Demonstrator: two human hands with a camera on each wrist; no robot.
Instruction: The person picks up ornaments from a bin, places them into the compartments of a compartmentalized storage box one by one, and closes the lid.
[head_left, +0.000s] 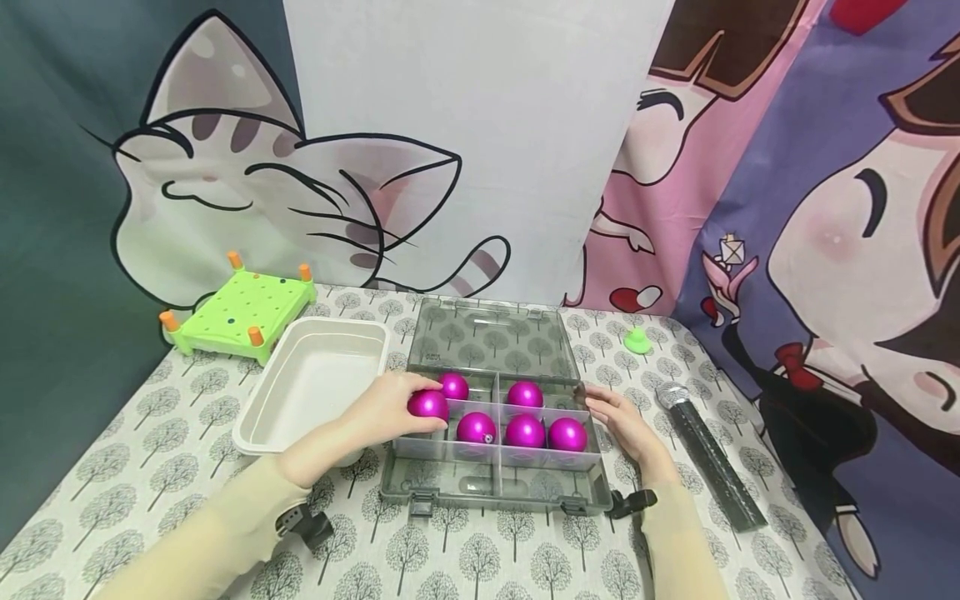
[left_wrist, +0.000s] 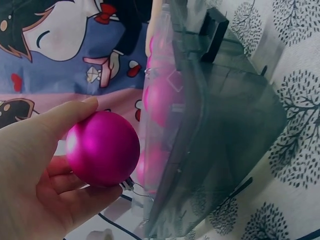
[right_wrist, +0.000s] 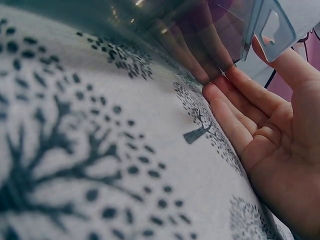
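Observation:
With thumb and fingers, my left hand (head_left: 386, 410) grips a magenta Christmas ball (head_left: 428, 405) over the left end of a smoky clear divided box (head_left: 450, 455). In the left wrist view that ball (left_wrist: 103, 148) has its silver cap and wire pointing down toward the box. Several more magenta balls (head_left: 525, 431) sit in the middle and back compartments; the front compartments hold none. My right hand (head_left: 628, 422) rests against the box's right end. In the right wrist view its fingers (right_wrist: 255, 100) are extended, tips at the lower wall, thumb higher by a clear tab.
The box's lid (head_left: 491, 337) lies folded back behind it. Left of the box stands a white basin (head_left: 315, 392), with a green pegged stand (head_left: 243, 312) behind it. To the right lie a microphone (head_left: 712, 462) and a small green knobbed piece (head_left: 637, 340).

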